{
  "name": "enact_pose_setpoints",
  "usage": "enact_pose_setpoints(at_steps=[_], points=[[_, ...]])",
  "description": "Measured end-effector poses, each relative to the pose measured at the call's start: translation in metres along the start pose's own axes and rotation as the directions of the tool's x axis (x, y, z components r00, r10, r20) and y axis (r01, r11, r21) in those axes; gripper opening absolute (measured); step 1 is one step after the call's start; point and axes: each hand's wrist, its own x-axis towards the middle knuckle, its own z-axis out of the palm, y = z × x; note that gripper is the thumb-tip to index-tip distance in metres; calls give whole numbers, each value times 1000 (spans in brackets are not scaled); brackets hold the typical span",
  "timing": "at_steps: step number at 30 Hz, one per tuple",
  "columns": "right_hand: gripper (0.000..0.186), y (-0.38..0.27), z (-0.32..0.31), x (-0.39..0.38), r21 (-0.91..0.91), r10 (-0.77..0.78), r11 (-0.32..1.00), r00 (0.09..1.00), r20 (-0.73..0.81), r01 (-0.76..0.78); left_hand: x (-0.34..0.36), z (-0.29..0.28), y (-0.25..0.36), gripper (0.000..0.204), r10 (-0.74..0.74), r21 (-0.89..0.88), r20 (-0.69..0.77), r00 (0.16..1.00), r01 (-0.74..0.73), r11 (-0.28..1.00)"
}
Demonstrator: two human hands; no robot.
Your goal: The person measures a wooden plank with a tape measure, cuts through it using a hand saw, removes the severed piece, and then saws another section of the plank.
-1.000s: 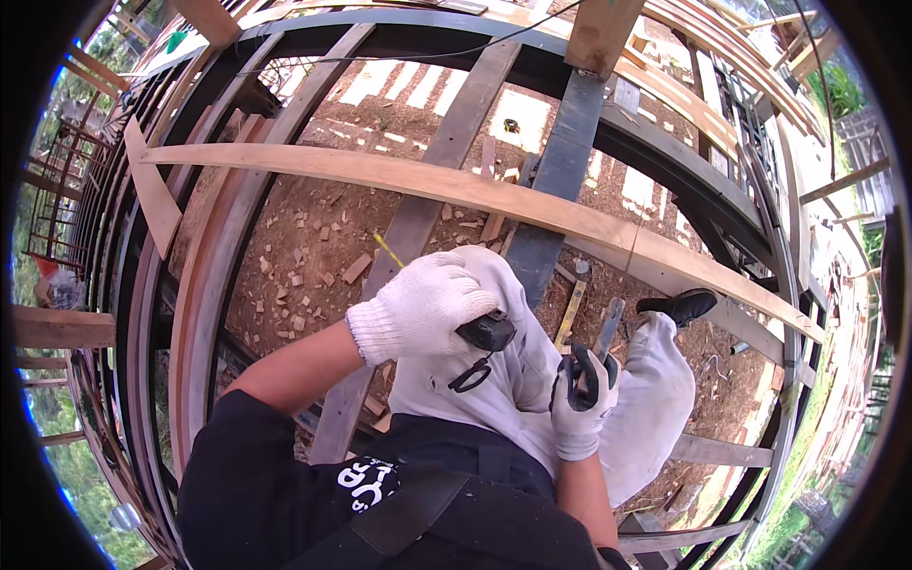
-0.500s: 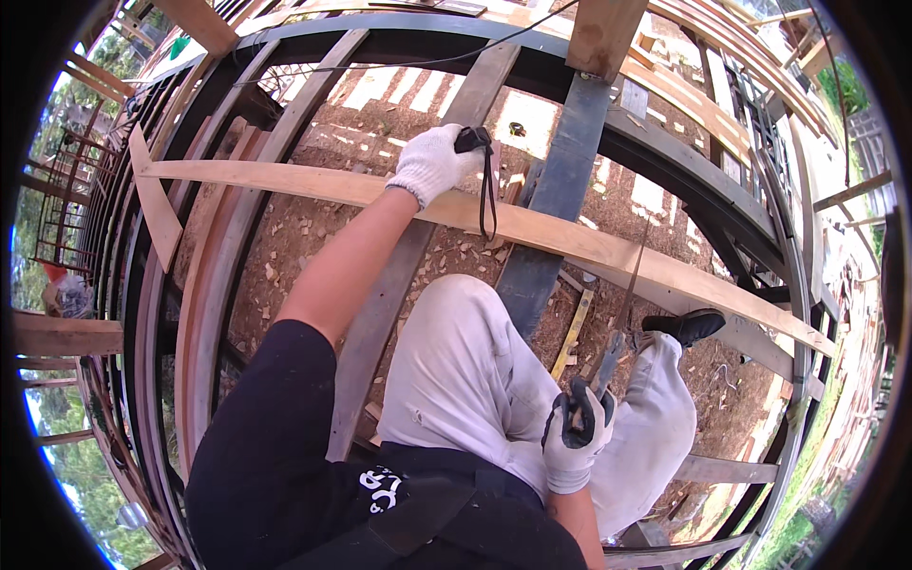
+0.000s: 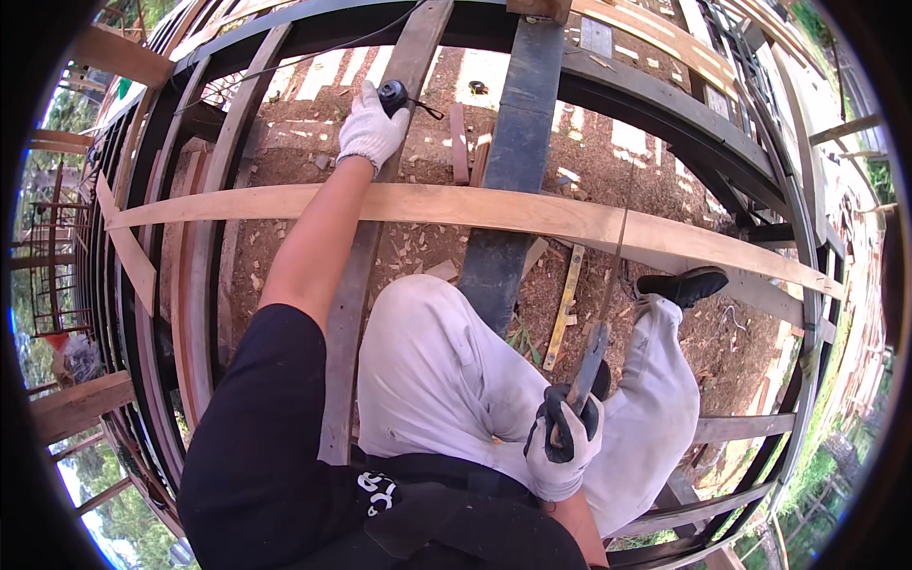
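Observation:
My left hand, in a white knit glove, reaches past the pale board and grips a small black tape measure with a dangling wrist strap. The tape measure is above or at a long grey beam; whether it touches cannot be told. Close to my right thigh, my gloved right hand is closed round the handle of a handsaw. Its thin blade points away from me and overlaps the long pale board, which lies crosswise over the beams.
A dark wide beam runs away from me under the board. A yellow spirit level lies below, near my black shoe. Wood chips cover the brown ground between the beams. Another pale offcut meets the board's left end.
My left hand has moved with the tape measure from above the board to beyond it, farther off and leftward. My right hand still holds the saw. The whole view has shifted slightly.

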Motion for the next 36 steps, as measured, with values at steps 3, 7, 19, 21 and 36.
enact_pose_setpoints(at_steps=[3,7,19,21,36], points=[[45,7,3,-3,-3,-10,1000,996,-84,10,-48,-32,15,96,319,-207,70,945,-299,932],[60,11,3,-6,-32,47,998,992,-120,-51,-108,-43,36,95,541,-82,542,643,-601,795],[70,12,-15,1,137,311,945,947,-81,-298,-112,-19,67,77,604,-28,521,603,-695,718],[70,15,-16,5,166,279,951,955,-101,-261,-111,-13,74,77,639,-42,471,609,-708,705],[65,27,2,42,295,316,918,939,-134,-267,-125,19,136,39,774,-386,168,611,-681,622]])
